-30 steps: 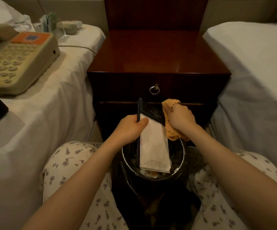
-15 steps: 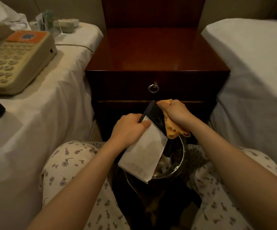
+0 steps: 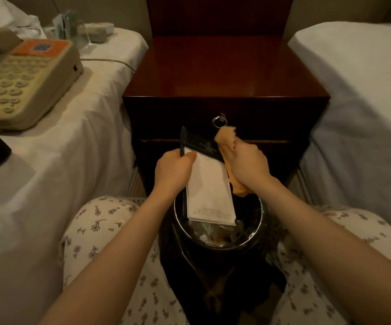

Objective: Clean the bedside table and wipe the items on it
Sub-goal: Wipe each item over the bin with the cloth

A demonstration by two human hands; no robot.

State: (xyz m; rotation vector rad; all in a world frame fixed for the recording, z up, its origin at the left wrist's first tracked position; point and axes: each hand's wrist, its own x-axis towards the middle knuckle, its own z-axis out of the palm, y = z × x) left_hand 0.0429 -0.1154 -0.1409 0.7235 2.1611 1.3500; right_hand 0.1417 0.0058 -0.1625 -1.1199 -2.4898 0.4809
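Notepad (image 3: 209,184) swung back upright (over the bin (image 3: 177,220)), cloth (image 3: 225,135) at its top.

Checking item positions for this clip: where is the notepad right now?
Centre of the head view: the left hand holds the notepad over the waste bin, in front of the bedside table.

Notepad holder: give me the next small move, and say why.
Probably sweep the cloth leftward along the dark top band. The left hand grips the notepad holder by its left edge over the waste bin, while the right hand holds the cloth only at the band's right corner; the rest lies uncovered.
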